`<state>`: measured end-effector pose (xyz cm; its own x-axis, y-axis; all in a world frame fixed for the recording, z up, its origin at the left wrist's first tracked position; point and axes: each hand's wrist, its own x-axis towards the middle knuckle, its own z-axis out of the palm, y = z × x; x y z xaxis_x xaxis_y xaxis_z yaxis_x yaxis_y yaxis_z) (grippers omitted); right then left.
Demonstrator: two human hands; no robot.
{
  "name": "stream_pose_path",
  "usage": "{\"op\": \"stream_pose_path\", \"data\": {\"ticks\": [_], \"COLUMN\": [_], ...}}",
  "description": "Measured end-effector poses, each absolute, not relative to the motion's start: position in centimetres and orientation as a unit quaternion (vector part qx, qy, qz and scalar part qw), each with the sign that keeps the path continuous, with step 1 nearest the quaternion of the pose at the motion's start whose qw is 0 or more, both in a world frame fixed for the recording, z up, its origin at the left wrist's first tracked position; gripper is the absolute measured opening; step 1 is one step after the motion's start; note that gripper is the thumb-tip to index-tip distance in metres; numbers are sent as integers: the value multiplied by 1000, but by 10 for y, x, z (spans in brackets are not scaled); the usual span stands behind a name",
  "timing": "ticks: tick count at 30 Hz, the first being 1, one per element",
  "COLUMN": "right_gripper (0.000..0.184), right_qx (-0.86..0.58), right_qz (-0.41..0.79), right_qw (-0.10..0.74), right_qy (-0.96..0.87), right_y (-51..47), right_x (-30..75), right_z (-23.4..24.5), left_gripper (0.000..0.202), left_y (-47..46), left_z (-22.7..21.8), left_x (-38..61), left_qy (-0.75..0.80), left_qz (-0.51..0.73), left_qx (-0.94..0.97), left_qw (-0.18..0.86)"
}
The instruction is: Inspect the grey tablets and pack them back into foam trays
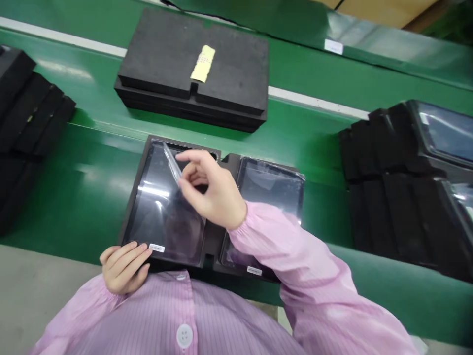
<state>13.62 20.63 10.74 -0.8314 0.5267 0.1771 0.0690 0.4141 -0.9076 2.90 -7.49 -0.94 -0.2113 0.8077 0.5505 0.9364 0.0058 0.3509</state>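
Observation:
A black foam tray (214,246) lies in front of me and holds two dark screen panels side by side. My right hand (212,190) is over the left panel (158,212), pinching a clear protective film (173,160) that lifts off the panel's top edge. My left hand (125,266) rests with fingers flat on the near left corner of the tray, next to a small white label (156,248). The right panel (269,190) lies partly under my right sleeve.
A stack of black foam trays (192,74) with a yellow tape strip (203,63) sits farther back on the green belt (92,182). More black trays stand at the left (25,113) and at the right (399,187), the right ones holding screens.

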Motion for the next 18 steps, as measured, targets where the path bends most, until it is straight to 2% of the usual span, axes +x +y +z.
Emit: {"op": "stream_pose_path", "data": {"ticks": [2, 4, 7, 11, 15, 18], "right_gripper": [44, 43, 23, 44, 52, 46], "right_qx": [-140, -136, -87, 6, 21, 33], "right_qz": [604, 656, 657, 611, 594, 601], "right_qw": [207, 148, -8, -166, -217, -243], "right_qy": [-757, -728, -748, -774, -774, -761], "right_y": [201, 212, 250, 289, 293, 291], "right_x": [142, 152, 166, 177, 180, 179], "right_z": [121, 134, 148, 153, 152, 152], "left_gripper": [31, 34, 36, 30, 26, 27], "left_y": [-66, -59, -53, -54, -56, -56], "left_z": [-7, -5, -4, -1, 3, 4], "left_x": [37, 43, 48, 46, 43, 43], "left_qy": [-688, -699, -709, -703, -699, -701], "left_qz": [-347, -362, -385, -395, -384, -386], "left_qx": [-616, -591, -562, -565, -581, -578], "left_qw": [164, 178, 180, 175, 162, 160]}}
